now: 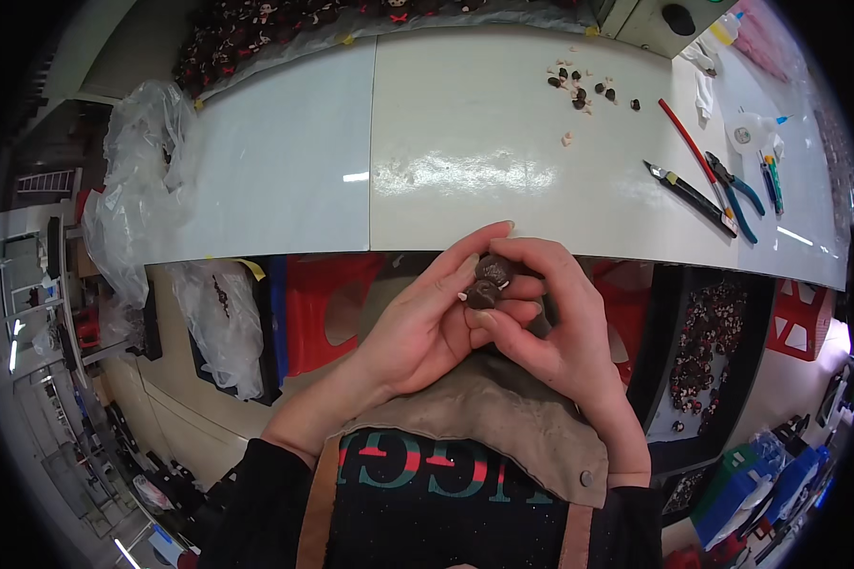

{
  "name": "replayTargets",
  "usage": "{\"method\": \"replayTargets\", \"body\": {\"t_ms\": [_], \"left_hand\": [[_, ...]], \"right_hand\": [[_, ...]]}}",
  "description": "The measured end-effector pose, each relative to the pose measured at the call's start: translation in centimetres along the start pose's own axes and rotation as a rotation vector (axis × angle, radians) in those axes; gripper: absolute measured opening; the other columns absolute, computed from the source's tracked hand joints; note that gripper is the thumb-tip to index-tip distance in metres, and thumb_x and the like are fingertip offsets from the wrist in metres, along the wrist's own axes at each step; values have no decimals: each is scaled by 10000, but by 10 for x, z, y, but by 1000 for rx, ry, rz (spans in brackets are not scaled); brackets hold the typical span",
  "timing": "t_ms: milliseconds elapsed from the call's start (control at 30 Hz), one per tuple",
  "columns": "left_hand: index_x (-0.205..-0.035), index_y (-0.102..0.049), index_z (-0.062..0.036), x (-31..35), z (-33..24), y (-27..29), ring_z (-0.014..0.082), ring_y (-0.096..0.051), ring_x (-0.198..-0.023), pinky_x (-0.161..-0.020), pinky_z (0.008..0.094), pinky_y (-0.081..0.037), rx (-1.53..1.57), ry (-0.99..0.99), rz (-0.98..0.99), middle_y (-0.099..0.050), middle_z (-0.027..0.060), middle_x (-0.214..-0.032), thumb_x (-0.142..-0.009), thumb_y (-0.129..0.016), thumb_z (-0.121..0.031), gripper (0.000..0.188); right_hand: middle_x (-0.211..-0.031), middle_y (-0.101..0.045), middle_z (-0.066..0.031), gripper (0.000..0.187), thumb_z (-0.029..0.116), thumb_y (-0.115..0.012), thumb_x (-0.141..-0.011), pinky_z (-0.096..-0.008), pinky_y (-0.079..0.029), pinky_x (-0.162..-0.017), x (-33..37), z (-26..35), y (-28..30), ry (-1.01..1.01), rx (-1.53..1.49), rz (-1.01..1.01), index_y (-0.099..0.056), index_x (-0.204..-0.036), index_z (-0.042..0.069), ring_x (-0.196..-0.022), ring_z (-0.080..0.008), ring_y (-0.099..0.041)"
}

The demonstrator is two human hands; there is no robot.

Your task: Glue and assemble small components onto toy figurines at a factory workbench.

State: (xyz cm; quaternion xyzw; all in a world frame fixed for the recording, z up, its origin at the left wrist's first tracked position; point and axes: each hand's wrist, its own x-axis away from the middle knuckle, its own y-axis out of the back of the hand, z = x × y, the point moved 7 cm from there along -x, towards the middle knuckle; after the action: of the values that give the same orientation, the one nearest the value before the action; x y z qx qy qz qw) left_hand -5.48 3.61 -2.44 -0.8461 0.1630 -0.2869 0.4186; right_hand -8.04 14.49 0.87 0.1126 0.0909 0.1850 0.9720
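Just in front of the table's near edge, both my hands are closed around a small glossy dark-brown figurine part [487,280]. It looks like rounded lumps joined together, with a tiny pale piece at its lower left side. My left hand [403,332] cups it from the left, thumb and fingers against it. From the right, my right hand [569,313] grips it between thumb and fingers. Fingers hide some of its outline. Beyond, on the white table [465,123], lie several small dark-brown and pale-pink pieces [579,93].
At the table's right are a utility knife [691,197], a thin red stick [690,140], blue-handled pliers [736,196] and a white squeeze bottle [748,136]. Many small figures [256,43] line the far edge. A plastic bag [142,161] hangs left. A black tray [650,384] holds dark pieces.
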Motion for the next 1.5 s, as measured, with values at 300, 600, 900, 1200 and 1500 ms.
{"method": "replayTargets", "body": {"t_ms": [300, 600, 900, 1200, 1500], "left_hand": [[-1404, -261, -53, -4, -44, -28, 186, -542, -1062, -931, 298, -435, -531, 150, 91, -535, 133, -1151, -987, -414, -237, 481], [-1139, -575, -18, -92, -228, -37, 142, -592, -819, -716, 275, -477, -1525, -805, -260, -635, 99, -926, -870, -553, -163, 307], [-1037, -614, -143, -187, -340, -4, 274, -427, -1167, -867, 463, -422, -2323, -1191, -771, -526, 49, -1197, -802, -623, -256, 261], [-1015, -579, -37, -142, -293, -29, 217, -606, -843, -748, 307, -483, -1426, -922, -440, -631, 83, -919, -899, -563, -322, 308], [-1265, -448, -44, -59, -62, -33, 123, -569, -923, -818, 273, -472, -424, -63, -61, -589, 78, -1054, -989, -404, -259, 353]], "right_hand": [[-1063, -557, -64, 429, 22, -615, -712, -273, -460, -823, 50, -33, 92, -524, -480, -61, -516, -1129, 4, -987, -133, -544], [-761, -545, 33, 265, 174, -602, -859, -172, -408, -526, 294, -208, 266, -1079, -98, -599, -549, -1079, 36, -633, -41, -502], [-760, -589, 14, 206, 174, -610, -870, -161, -389, -494, 280, -187, 265, -945, -94, -868, -571, -1039, 62, -613, -49, -529], [-718, -581, 4, 47, 52, -606, -837, -184, -421, -564, 80, -55, 140, -593, -246, -193, -575, -862, 27, -624, -62, -540], [-949, -463, -51, 327, -92, -645, -742, -235, -438, -783, -31, 5, 57, 22, -180, -149, -474, -999, 15, -873, -123, -514]]}}
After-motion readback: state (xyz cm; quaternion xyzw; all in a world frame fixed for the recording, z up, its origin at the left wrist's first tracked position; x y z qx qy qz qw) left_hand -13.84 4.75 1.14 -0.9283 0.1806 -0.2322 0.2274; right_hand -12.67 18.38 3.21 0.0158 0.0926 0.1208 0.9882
